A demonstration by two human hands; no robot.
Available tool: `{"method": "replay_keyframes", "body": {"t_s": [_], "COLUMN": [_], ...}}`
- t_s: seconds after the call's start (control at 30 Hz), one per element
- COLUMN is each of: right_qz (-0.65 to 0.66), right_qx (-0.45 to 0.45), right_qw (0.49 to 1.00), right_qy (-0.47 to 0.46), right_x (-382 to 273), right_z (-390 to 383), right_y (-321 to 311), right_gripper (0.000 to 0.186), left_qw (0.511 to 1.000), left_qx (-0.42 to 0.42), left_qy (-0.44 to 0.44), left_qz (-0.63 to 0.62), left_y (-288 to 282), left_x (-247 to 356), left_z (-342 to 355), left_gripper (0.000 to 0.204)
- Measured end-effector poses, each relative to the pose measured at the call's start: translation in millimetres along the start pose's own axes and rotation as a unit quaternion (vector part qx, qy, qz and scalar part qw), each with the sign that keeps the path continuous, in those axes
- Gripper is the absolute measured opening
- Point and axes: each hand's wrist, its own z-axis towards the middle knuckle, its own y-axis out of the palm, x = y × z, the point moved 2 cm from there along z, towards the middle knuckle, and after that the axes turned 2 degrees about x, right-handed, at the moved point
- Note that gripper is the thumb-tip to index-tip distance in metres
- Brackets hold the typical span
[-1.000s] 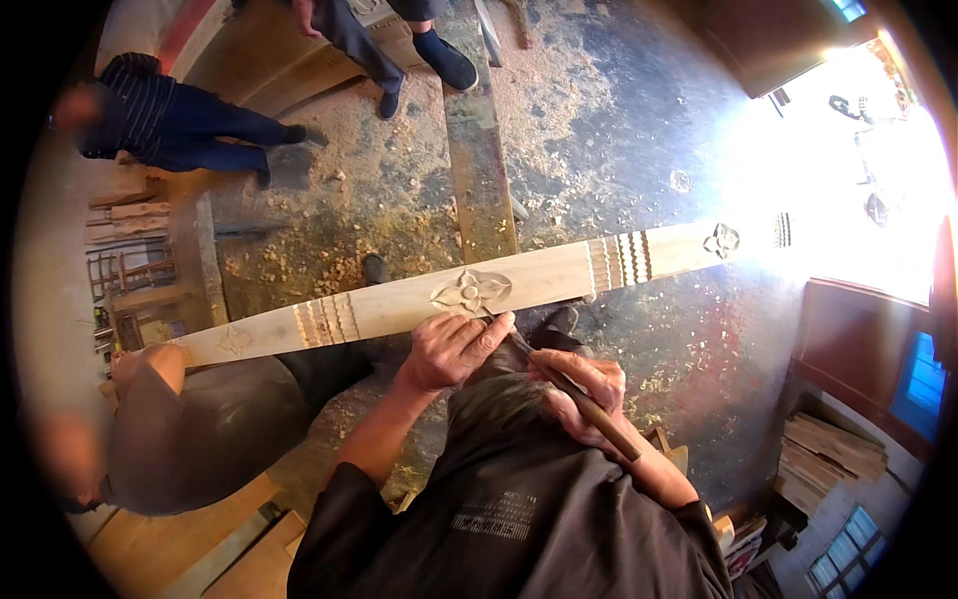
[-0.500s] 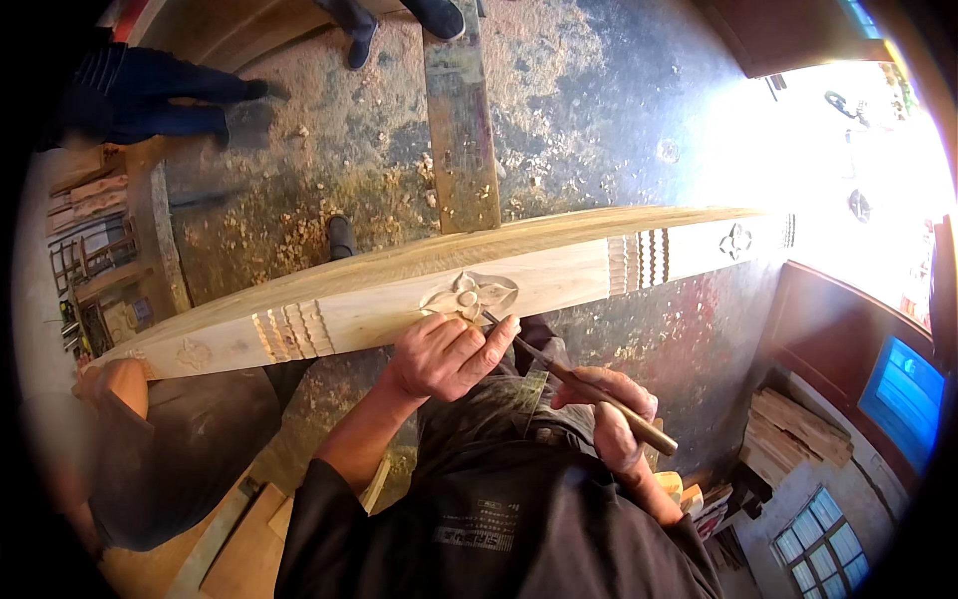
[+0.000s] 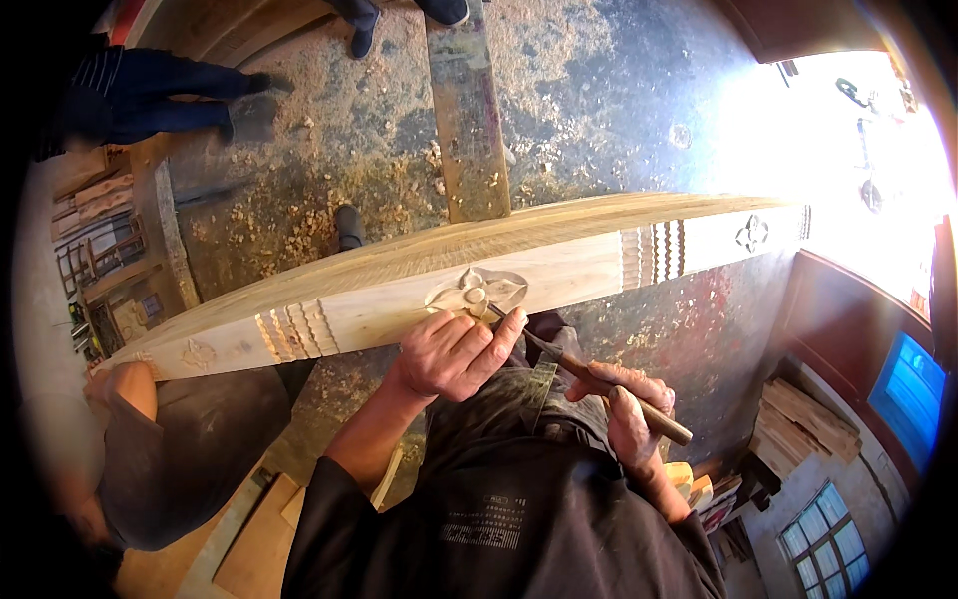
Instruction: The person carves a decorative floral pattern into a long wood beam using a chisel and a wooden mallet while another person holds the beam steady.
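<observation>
A long pale timber beam (image 3: pixel 569 262) crosses in front of me, its near face carved with a petalled flower (image 3: pixel 477 293) and several wavy ridged bands. My right hand (image 3: pixel 631 404) is wrapped round the wooden handle of a carving chisel (image 3: pixel 559 357). The thin metal blade runs up and left to the lower right edge of the flower. My left hand (image 3: pixel 449 351) rests against the beam just below the carving, its fingers curled and pinching the blade near the tip. The cutting edge is partly hidden by the fingers.
A co-worker (image 3: pixel 195 449) sits close on my left at the beam's end. Another person's legs (image 3: pixel 175 105) show at the far left. A plank (image 3: pixel 469 130) lies beyond the beam on a floor scattered with wood chips. Stacked boards (image 3: pixel 798 424) stand at the right.
The whole view has shifted slightly, so the beam and both hands appear a little further right. Both hands keep their hold on the chisel, its tip still at the flower.
</observation>
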Motion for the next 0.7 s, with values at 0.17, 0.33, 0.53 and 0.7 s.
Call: {"method": "replay_keyframes", "body": {"t_s": [0.17, 0.33, 0.53, 0.7], "right_qz": [-0.027, -0.032, -0.035, -0.055], "right_qx": [-0.002, 0.0, 0.005, -0.012], "right_qw": [1.0, 0.999, 0.999, 0.998], "right_qy": [0.005, 0.011, 0.023, 0.029], "right_x": [2.2, 1.6, -3.6, -9.3], "right_z": [-0.5, 0.0, 3.7, 9.9], "right_y": [-1.8, -1.6, 0.4, -2.7], "right_gripper": [0.043, 0.039, 0.037, 0.035], "left_qw": [1.0, 1.0, 1.0, 1.0], "left_qx": [-0.003, -0.008, -0.017, 0.005], "left_qy": [-0.001, -0.004, -0.01, 0.0], "left_qz": [-0.001, 0.002, -0.002, -0.004], "left_y": [0.5, 0.6, 0.4, 0.5], "left_x": [-0.6, 0.1, 0.6, 0.0], "left_z": [-1.8, -1.3, -2.6, -0.5], "left_gripper": [0.028, 0.029, 0.031, 0.034]}}
